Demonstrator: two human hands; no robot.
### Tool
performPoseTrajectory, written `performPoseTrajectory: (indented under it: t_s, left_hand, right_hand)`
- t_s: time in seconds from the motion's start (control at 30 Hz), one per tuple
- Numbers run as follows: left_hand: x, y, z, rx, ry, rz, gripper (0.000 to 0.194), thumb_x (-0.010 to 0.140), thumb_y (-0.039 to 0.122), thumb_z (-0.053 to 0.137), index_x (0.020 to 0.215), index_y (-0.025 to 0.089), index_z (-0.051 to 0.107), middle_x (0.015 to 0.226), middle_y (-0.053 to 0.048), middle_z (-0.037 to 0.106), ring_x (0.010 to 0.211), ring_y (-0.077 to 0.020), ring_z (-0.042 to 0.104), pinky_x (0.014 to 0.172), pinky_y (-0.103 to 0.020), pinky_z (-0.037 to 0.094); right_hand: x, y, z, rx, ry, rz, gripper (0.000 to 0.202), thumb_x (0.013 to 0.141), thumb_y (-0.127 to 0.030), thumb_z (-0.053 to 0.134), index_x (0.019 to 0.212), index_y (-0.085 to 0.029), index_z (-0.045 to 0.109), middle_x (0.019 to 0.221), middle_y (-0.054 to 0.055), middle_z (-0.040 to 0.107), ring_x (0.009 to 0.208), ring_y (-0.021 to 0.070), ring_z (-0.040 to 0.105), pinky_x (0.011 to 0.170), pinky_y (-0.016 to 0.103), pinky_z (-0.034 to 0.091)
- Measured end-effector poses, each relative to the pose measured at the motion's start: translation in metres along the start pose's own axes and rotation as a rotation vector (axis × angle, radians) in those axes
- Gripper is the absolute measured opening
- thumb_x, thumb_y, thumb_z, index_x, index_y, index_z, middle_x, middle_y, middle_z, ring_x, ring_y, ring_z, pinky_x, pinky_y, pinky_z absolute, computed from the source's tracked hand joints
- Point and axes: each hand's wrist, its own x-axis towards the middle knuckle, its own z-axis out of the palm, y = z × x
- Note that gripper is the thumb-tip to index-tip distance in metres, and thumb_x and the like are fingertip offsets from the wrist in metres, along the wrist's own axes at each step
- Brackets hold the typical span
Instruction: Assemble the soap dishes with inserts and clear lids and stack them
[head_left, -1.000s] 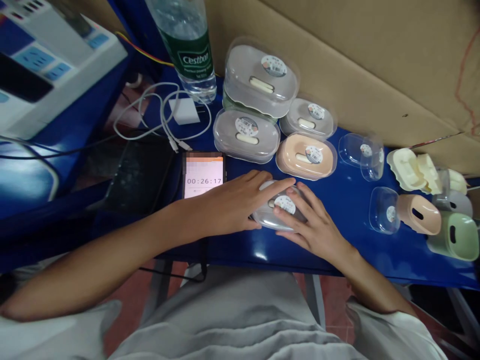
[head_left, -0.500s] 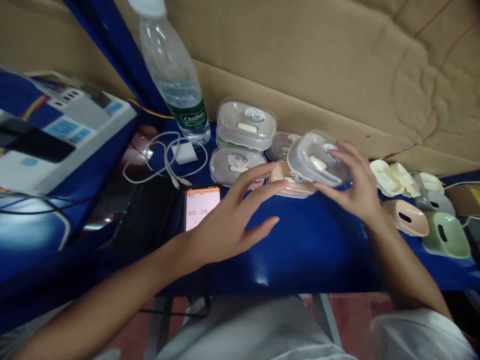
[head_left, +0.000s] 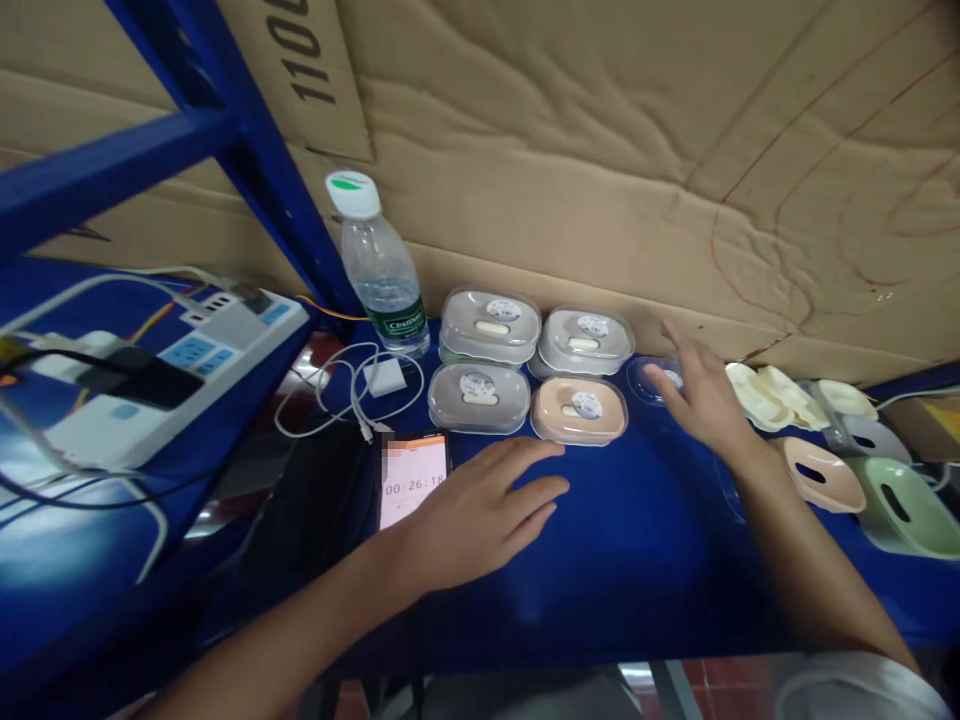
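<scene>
Four lidded oval boxes stand in two rows on the blue table: a grey-lidded box [head_left: 491, 328] at back left, a grey box [head_left: 586, 342] at back right, a flat-looking grey box [head_left: 478, 398] at front left and a peach box [head_left: 579, 410] at front right. My left hand [head_left: 480, 510] hovers in front of them, fingers apart and holding nothing. On the right, my right hand [head_left: 697, 395] is open near a clear lid [head_left: 651, 382] with a round label; whether it touches the lid is unclear.
A water bottle [head_left: 386, 280], white cable [head_left: 352, 400] and phone [head_left: 414, 480] with a timer stand left. Further left is a power strip [head_left: 187, 365]. To the right are cream pieces [head_left: 772, 398], a peach shell [head_left: 821, 472] and a green shell [head_left: 907, 505]. Cardboard [head_left: 570, 160] rises behind.
The grey box that my right hand held now rests in the back row behind the peach box. My right hand has let go and opened. The camera view has shifted.
</scene>
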Motion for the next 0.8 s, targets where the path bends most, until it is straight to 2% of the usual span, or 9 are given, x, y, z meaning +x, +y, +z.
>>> performPoseTrajectory:
  t_s: [0.13, 0.23, 0.33, 0.47, 0.57, 0.67, 0.73, 0.8]
  left_hand:
    - [0.0, 0.001, 0.001, -0.013, -0.056, 0.034, 0.02, 0.109, 0.017, 0.055, 0.118, 0.019, 0.073, 0.134, -0.012, 0.072, 0.124, -0.0264, 0.071, 0.105, -0.042, 0.061]
    - [0.0, 0.001, 0.004, -0.028, -0.087, 0.036, 0.021, 0.109, 0.017, 0.056, 0.117, 0.019, 0.075, 0.133, -0.011, 0.073, 0.122, -0.026, 0.072, 0.103, -0.042, 0.061]
    - [0.0, 0.002, 0.006, -0.028, -0.122, 0.028, 0.02, 0.109, 0.018, 0.057, 0.116, 0.019, 0.076, 0.132, -0.011, 0.073, 0.119, -0.0254, 0.072, 0.102, -0.042, 0.061]
    - [0.0, 0.002, 0.007, -0.026, -0.147, 0.034, 0.019, 0.108, 0.018, 0.058, 0.115, 0.019, 0.076, 0.129, -0.01, 0.074, 0.115, -0.0242, 0.073, 0.1, -0.04, 0.06]
    - [-0.001, 0.002, 0.007, -0.02, -0.153, 0.045, 0.02, 0.108, 0.017, 0.058, 0.115, 0.019, 0.076, 0.129, -0.01, 0.074, 0.113, -0.0244, 0.073, 0.098, -0.041, 0.06]
    - [0.0, 0.001, 0.005, -0.006, -0.163, 0.046, 0.021, 0.108, 0.017, 0.057, 0.116, 0.019, 0.076, 0.13, -0.01, 0.074, 0.113, -0.0257, 0.073, 0.097, -0.042, 0.061]
    - [-0.001, 0.001, 0.004, 0.008, -0.178, 0.042, 0.024, 0.107, 0.016, 0.057, 0.124, 0.019, 0.074, 0.132, -0.012, 0.073, 0.116, -0.0272, 0.073, 0.099, -0.044, 0.062]
    - [-0.001, 0.003, 0.002, 0.011, -0.202, 0.032, 0.034, 0.106, 0.017, 0.059, 0.139, 0.02, 0.068, 0.139, -0.013, 0.071, 0.121, -0.0294, 0.072, 0.103, -0.047, 0.062]
  right_hand:
    - [-0.043, 0.02, 0.004, -0.2, -0.1, 0.184, 0.074, 0.107, -0.063, 0.046, 0.166, -0.018, 0.044, 0.165, 0.024, 0.052, 0.152, 0.0502, 0.047, 0.116, 0.078, 0.043]
    - [-0.061, 0.023, 0.013, -0.208, -0.121, 0.179, 0.066, 0.108, -0.059, 0.048, 0.161, -0.02, 0.051, 0.162, 0.023, 0.056, 0.149, 0.048, 0.052, 0.115, 0.075, 0.045]
    - [-0.066, 0.022, 0.017, -0.157, -0.072, 0.212, 0.062, 0.105, -0.06, 0.053, 0.156, -0.025, 0.056, 0.15, 0.02, 0.064, 0.14, 0.0459, 0.06, 0.111, 0.073, 0.049]
    - [-0.065, 0.032, 0.017, 0.014, -0.038, 0.353, 0.086, 0.094, -0.071, 0.067, 0.163, -0.023, 0.048, 0.154, 0.023, 0.057, 0.138, 0.0472, 0.06, 0.11, 0.069, 0.052]
    - [-0.068, 0.039, 0.001, 0.181, -0.073, 0.443, 0.085, 0.09, -0.069, 0.072, 0.157, -0.021, 0.052, 0.146, 0.023, 0.064, 0.134, 0.046, 0.064, 0.11, 0.065, 0.055]
    - [-0.088, 0.023, -0.035, 0.15, 0.057, 0.461, 0.07, 0.092, -0.063, 0.073, 0.152, -0.03, 0.057, 0.143, 0.021, 0.067, 0.136, 0.0481, 0.064, 0.113, 0.068, 0.053]
    - [-0.113, -0.004, -0.055, 0.09, 0.151, 0.331, 0.064, 0.094, -0.054, 0.075, 0.153, -0.041, 0.055, 0.15, 0.015, 0.064, 0.144, 0.047, 0.058, 0.122, 0.07, 0.046]
    - [-0.143, -0.038, -0.06, 0.182, 0.093, 0.127, 0.063, 0.093, -0.042, 0.077, 0.153, -0.047, 0.054, 0.153, 0.009, 0.063, 0.144, 0.0435, 0.06, 0.121, 0.07, 0.049]
